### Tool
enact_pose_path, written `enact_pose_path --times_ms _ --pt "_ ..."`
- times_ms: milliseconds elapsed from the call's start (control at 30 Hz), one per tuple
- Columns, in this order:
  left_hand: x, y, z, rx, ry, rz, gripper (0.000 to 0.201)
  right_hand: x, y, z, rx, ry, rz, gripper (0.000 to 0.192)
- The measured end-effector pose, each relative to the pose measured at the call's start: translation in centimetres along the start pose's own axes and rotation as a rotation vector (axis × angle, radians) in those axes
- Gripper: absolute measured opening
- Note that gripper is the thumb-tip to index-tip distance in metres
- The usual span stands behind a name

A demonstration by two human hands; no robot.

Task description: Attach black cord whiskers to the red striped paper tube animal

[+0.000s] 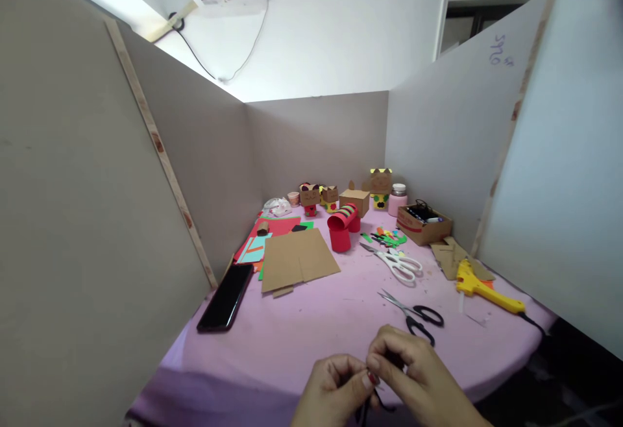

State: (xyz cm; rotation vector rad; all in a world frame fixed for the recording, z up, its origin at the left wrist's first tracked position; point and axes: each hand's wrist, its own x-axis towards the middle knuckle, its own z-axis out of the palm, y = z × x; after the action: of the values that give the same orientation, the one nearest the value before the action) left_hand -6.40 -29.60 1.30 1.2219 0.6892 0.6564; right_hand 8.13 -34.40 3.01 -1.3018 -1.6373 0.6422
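My left hand and my right hand meet at the table's front edge, fingertips pinched together. Between them is a thin black strip, its loose ends hanging below the fingers. A small red spot shows at my left thumb tip; I cannot make out what it is. Black-handled scissors lie partly open just beyond my right hand. Farther off lie white-handled scissors. Behind them a red paper figure, made of tubes with a striped top, stands beside a cardboard box head.
A black phone and a cardboard sheet lie left on the pink cloth. At right are a yellow glue gun with its cord and a carton of supplies. Cardboard-headed figures and a pink jar stand behind. Grey partitions enclose three sides.
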Motion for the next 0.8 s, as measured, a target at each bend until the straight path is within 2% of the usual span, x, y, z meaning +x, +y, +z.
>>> enact_pose_path --times_ms 233,433,500,633,800 --pt "0.3 -0.5 -0.4 0.015 -0.023 -0.003 0.034 0.0 0.3 0.7 0.228 -0.058 0.154 0.026" --pt "0.4 -0.7 0.0 -0.032 -0.054 0.042 0.032 -0.4 0.3 1.7 0.019 -0.054 0.204 0.027" --pt "0.6 -0.9 -0.1 -0.06 -0.057 0.046 0.032 -0.5 0.6 2.1 0.036 -0.03 0.225 0.028" --pt "0.9 -1.9 -0.5 -0.107 -0.087 0.048 0.033 -0.6 1.0 2.4 0.036 0.024 0.168 0.03" --pt "0.9 -2.7 -0.5 -0.292 -0.202 -0.052 0.033 -0.5 1.0 2.1 0.137 -0.039 0.191 0.029"
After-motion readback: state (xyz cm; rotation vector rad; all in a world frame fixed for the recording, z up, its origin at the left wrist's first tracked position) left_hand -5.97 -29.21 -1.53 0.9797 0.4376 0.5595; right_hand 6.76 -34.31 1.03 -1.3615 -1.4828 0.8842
